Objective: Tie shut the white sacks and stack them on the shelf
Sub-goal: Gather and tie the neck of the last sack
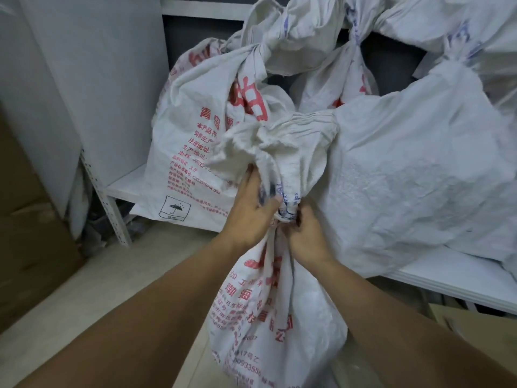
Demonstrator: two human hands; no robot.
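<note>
In the middle of the frame, the left hand [253, 210] and right hand [306, 233] are both squeezing the tied neck of a sack [268, 317] that is hanging low in the middle. More sacks [419, 169] are lying on the shelf [458, 278] at right.

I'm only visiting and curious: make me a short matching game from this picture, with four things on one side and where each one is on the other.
Things:
1. White woven sack with red print in the hands
2. White sack with an umbrella symbol
3. Large plain white sack
4. Brown cardboard box

Places:
A. Lying on the white shelf board, right
B. Far left, on the floor
C. Standing on the shelf, left
D. In front of the shelf, neck gripped by left hand and right hand

Pairs: 1-D, 2-C, 3-A, 4-B
</note>
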